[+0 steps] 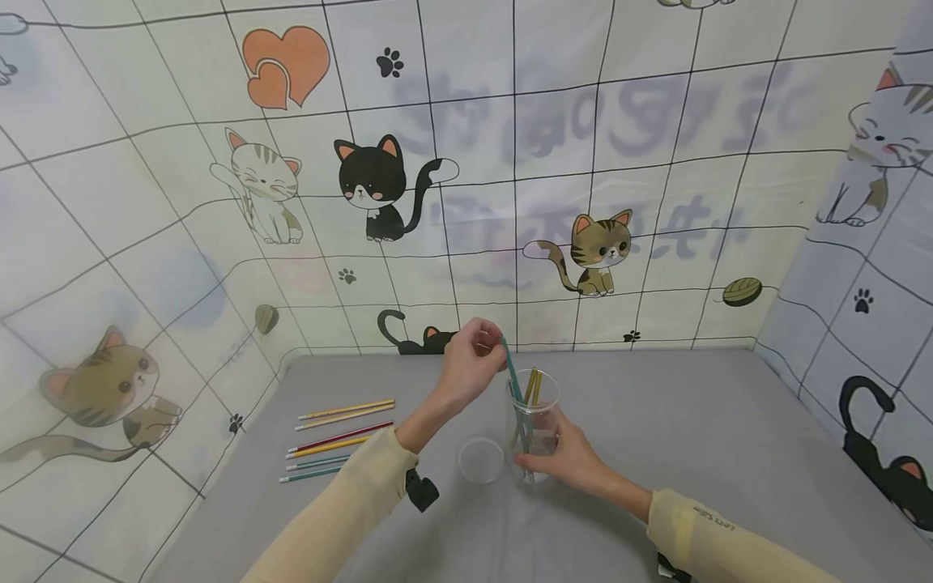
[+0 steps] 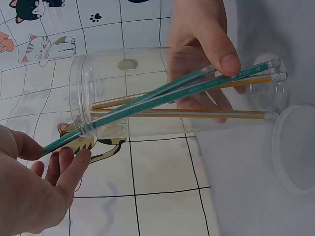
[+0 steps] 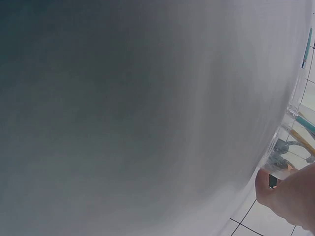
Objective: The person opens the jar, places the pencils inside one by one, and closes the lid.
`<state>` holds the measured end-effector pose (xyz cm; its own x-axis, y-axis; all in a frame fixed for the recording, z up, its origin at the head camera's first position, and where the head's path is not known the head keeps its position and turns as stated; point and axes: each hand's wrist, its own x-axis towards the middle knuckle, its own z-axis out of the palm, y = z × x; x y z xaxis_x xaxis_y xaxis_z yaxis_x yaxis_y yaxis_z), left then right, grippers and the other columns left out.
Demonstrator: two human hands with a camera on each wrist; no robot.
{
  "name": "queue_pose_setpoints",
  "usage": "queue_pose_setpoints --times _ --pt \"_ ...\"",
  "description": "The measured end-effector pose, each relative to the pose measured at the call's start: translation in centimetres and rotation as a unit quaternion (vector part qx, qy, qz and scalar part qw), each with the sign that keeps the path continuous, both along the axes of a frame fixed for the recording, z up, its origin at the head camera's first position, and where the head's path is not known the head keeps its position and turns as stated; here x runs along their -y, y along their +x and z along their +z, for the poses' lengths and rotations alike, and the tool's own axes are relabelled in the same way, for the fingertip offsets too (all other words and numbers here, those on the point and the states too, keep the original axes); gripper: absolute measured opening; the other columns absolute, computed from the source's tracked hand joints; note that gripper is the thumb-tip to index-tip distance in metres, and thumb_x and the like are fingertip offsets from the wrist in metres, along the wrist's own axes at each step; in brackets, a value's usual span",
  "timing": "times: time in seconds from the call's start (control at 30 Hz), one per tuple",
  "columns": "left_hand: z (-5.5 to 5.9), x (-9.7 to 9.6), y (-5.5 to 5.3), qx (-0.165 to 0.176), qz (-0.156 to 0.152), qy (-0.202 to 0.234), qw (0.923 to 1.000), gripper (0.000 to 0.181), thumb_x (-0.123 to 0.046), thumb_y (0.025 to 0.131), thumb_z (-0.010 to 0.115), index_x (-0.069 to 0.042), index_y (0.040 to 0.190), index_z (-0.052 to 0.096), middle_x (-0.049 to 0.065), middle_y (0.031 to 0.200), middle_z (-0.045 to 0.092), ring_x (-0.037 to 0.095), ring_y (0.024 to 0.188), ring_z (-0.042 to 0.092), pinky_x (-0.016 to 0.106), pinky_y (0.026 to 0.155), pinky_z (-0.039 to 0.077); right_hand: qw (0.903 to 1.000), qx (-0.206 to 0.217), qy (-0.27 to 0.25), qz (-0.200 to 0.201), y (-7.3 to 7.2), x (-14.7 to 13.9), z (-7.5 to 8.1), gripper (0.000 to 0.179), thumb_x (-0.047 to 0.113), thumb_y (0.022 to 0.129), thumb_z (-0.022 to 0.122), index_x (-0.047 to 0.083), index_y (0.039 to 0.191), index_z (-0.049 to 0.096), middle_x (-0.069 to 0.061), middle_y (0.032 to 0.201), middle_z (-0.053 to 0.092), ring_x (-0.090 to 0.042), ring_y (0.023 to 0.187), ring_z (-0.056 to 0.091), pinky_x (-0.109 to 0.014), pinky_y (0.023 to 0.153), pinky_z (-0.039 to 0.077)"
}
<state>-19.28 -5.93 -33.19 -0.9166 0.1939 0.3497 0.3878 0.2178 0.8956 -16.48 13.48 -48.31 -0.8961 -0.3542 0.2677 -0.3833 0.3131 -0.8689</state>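
Note:
A clear plastic jar [image 1: 543,419] stands upright on the grey table with several pencils in it. Two yellow pencils [image 2: 246,114] and green ones lean inside, white eraser ends at the bottom. My left hand [image 1: 472,368], above the jar's mouth, pinches the upper end of a green pencil [image 1: 512,364] that slants down into the jar. Low on the jar's side, my right hand [image 1: 576,460] holds it, thumb [image 2: 229,64] against the wall. In the right wrist view a blurred grey surface fills most of the picture, with part of the jar at the right edge.
A round translucent lid [image 1: 481,460] lies on the table just left of the jar. Farther left, several pencils [image 1: 341,436] in yellow, red, blue and green lie side by side, partly behind the left sleeve. A cat-print cloth [image 1: 474,202] hangs behind the table.

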Motion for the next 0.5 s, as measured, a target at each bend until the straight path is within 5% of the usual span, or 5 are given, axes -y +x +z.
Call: queue_pose_setpoints --times 0.27,0.5 --pt "-0.1 0.4 -0.2 -0.011 0.023 -0.001 0.9997 0.016 0.002 0.092 0.055 0.001 0.107 0.060 0.013 0.094 0.063 0.035 0.085 0.068 0.031 0.070 0.058 0.9999 0.003 0.008 -0.007 -0.1 0.1 -0.1 0.080 0.030 0.079 0.085 0.010 0.143 0.041 -0.009 0.130 0.059 -0.033 0.122 0.054 -0.059 0.099 0.042" --pt "-0.7 1.8 -0.2 -0.002 0.031 -0.005 0.9995 0.014 0.002 0.092 0.056 0.000 0.105 0.061 0.012 0.093 0.064 0.030 0.081 0.068 0.031 0.070 0.058 0.9999 -0.001 0.009 -0.007 0.0 0.2 -0.1 0.082 0.030 0.080 0.085 0.010 0.145 0.040 -0.010 0.131 0.059 -0.033 0.122 0.054 -0.059 0.099 0.042"
